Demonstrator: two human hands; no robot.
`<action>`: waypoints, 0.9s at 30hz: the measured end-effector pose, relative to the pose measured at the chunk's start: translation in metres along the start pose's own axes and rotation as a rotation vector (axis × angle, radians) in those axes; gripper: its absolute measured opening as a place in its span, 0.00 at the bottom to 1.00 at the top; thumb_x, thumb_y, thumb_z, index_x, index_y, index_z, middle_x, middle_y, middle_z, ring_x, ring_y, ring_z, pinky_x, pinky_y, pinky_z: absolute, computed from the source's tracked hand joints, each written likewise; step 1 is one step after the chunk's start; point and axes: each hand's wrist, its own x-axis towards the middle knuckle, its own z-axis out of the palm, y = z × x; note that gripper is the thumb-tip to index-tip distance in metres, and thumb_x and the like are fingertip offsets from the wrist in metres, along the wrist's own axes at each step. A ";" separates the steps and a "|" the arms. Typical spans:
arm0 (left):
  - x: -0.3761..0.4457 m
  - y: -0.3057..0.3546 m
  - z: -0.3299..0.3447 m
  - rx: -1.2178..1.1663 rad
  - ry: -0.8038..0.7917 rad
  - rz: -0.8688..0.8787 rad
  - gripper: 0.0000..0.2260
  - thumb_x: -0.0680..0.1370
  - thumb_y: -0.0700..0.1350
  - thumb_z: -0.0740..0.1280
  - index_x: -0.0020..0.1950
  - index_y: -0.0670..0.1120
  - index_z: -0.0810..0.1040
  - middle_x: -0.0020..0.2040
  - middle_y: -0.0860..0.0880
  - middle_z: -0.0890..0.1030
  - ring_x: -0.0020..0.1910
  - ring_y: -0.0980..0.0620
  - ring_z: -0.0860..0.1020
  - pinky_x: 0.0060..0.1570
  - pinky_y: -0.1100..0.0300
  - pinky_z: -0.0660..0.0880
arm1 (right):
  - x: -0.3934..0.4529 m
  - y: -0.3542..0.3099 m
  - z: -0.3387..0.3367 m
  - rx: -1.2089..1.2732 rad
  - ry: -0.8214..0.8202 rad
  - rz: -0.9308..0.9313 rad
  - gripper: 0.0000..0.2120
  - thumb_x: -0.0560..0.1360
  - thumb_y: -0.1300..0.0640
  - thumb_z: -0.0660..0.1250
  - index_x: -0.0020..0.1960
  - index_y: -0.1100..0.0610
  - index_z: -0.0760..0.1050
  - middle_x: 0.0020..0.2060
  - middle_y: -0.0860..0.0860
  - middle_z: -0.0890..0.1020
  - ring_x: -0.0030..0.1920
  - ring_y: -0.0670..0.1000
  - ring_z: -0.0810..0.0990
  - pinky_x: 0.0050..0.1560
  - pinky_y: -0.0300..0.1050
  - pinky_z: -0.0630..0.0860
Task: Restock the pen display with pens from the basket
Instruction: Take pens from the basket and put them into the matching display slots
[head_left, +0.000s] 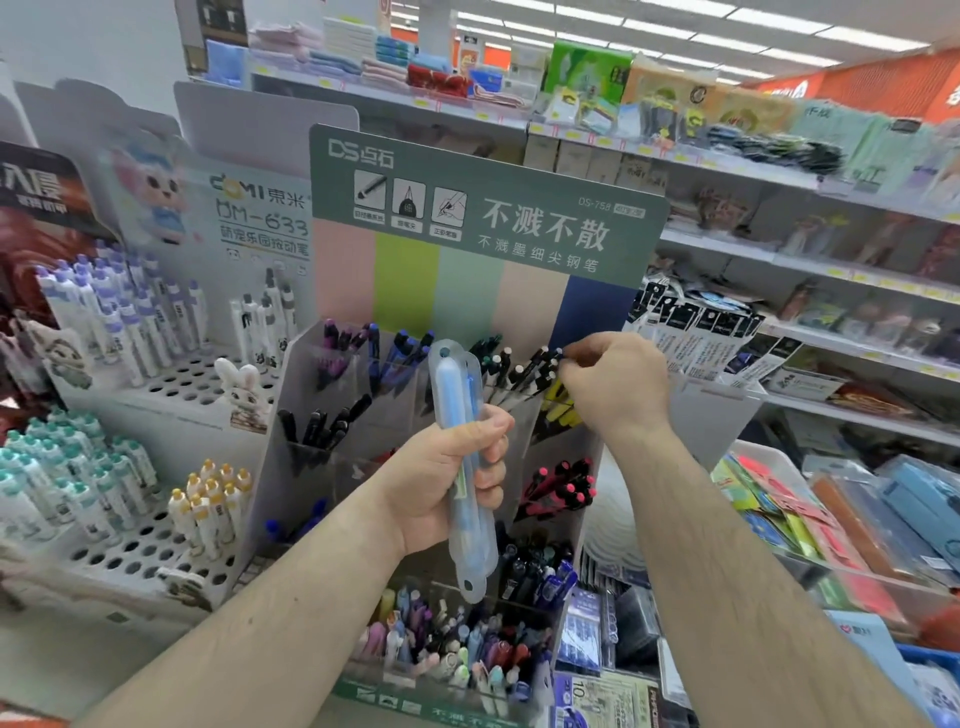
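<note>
Two bare forearms enter from the bottom of the frame, one from the lower left and one from the lower right, each ending in a bare hand. No sleeve, cuff, watch or glove shows on either arm. Fine hair runs along both forearms. The left hand (447, 483) and the right hand (615, 384) carry short, unpainted nails on the fingers.

Clear, glossy plastic pen pack (464, 467) in my left hand (441, 483), smooth, light-blue pen inside. Pen display (363, 364): transparent plastic compartments, matt printed card backboard (483, 218). White perforated stand (171, 379) beside it looks like matt card or plastic, cannot tell which.
</note>
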 end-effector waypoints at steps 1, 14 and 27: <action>-0.001 0.000 0.000 0.013 -0.003 -0.005 0.07 0.72 0.44 0.69 0.44 0.47 0.72 0.32 0.51 0.69 0.25 0.57 0.66 0.26 0.64 0.66 | 0.001 -0.001 0.000 -0.014 -0.013 -0.001 0.08 0.72 0.56 0.70 0.48 0.49 0.86 0.44 0.47 0.86 0.55 0.56 0.80 0.60 0.54 0.76; -0.022 0.004 -0.012 0.032 -0.241 -0.189 0.05 0.71 0.43 0.66 0.40 0.48 0.82 0.30 0.53 0.75 0.24 0.58 0.69 0.27 0.65 0.65 | -0.058 -0.041 0.000 0.607 -0.588 0.134 0.09 0.80 0.55 0.67 0.46 0.58 0.83 0.42 0.51 0.86 0.39 0.44 0.83 0.41 0.37 0.80; -0.044 0.002 -0.017 0.405 0.138 -0.028 0.09 0.82 0.40 0.62 0.59 0.45 0.78 0.51 0.45 0.86 0.49 0.42 0.84 0.52 0.47 0.81 | -0.080 -0.035 0.020 0.712 -0.319 0.232 0.10 0.77 0.62 0.69 0.38 0.58 0.82 0.28 0.47 0.80 0.30 0.43 0.77 0.34 0.39 0.73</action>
